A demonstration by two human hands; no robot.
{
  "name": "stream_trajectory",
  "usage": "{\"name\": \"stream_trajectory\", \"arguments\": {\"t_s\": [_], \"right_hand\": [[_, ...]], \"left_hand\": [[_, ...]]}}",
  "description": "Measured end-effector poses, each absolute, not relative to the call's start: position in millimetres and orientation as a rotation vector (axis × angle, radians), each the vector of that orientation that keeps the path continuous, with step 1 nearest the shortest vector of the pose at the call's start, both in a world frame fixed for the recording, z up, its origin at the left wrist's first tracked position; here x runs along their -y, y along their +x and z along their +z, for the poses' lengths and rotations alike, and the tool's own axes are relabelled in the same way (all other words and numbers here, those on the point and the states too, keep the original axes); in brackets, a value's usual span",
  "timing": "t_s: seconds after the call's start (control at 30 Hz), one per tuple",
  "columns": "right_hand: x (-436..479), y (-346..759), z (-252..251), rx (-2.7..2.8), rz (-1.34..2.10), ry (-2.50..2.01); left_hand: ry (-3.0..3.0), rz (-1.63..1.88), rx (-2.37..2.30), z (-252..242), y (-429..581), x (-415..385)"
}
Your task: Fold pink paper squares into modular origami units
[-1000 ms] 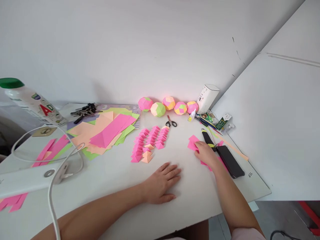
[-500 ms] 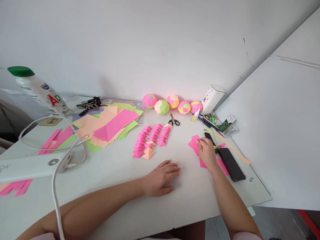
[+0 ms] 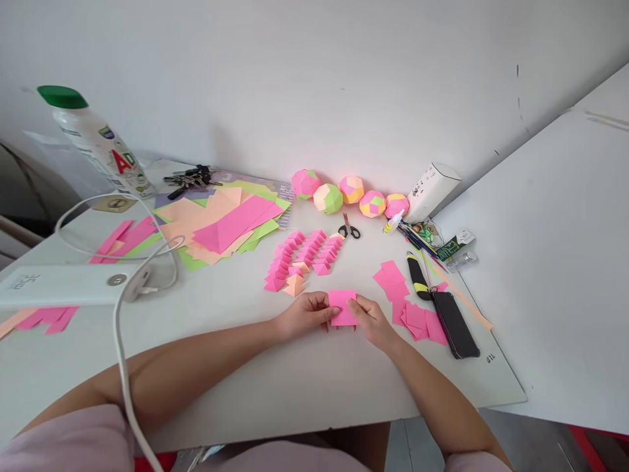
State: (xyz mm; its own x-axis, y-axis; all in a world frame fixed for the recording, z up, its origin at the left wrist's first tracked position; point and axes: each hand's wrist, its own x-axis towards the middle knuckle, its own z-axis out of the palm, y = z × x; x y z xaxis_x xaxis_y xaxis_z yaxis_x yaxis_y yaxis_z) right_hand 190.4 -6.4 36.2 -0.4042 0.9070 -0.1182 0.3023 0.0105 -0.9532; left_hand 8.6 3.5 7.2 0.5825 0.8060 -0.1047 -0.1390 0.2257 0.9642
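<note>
A square of pink paper (image 3: 343, 308) is held flat between both hands, over the near middle of the table. My left hand (image 3: 307, 313) pinches its left edge, thumb on top. The thumb of my right hand (image 3: 373, 320) presses on the right edge, with fingers beneath. Just beyond my hands lie rows of folded pink paper pieces (image 3: 280, 262), a few of them peach. To the right of my right hand, loose pink squares (image 3: 392, 280) are spread and overlapping.
Several paper balls (image 3: 327, 198) line the wall, with scissors (image 3: 348, 227) in front. A utility knife (image 3: 417, 275) and black phone (image 3: 455, 324) lie right. Coloured sheets (image 3: 236, 223), a white power bank (image 3: 63, 285) with its cable and a green-capped bottle (image 3: 105, 144) stand left.
My right hand has come left from the loose pink squares with one square. My left hand, earlier resting flat on the table, now grips that square too. The view has shifted slightly.
</note>
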Motion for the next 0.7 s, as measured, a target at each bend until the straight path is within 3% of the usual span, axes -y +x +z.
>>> {"name": "stream_trajectory", "arguments": {"t_s": [0.3, 0.7], "right_hand": [[-1, 199, 29, 1.807, 0.82, -1.024], [2, 191, 28, 2.017, 0.83, -0.811]], "left_hand": [[0.978, 0.862, -0.786, 12, 8, -3], [1.103, 0.776, -0.7, 11, 7, -4]]}}
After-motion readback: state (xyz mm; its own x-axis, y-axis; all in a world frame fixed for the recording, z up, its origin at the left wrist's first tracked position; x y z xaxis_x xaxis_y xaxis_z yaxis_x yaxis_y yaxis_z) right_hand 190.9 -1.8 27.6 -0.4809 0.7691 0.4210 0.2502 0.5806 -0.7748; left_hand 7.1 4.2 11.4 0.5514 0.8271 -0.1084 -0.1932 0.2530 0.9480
